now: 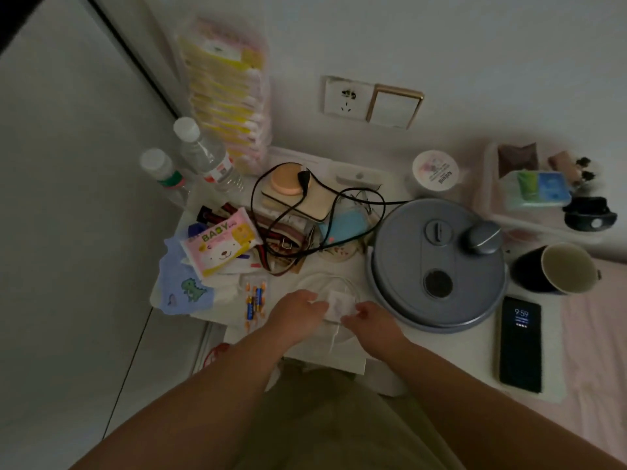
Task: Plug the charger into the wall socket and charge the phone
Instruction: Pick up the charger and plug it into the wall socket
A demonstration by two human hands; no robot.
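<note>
Both bare forearms extended, left hand (298,313), right hand (371,318), fingers curled

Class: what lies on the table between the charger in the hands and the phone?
In the head view, the round grey lid lies between the charger and the phone; its near rim crosses that stretch.

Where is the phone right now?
The phone lies flat, screen lit, at the right of the head view near the front edge of the white table, just right of the round grey appliance and below the dark mug.
</note>
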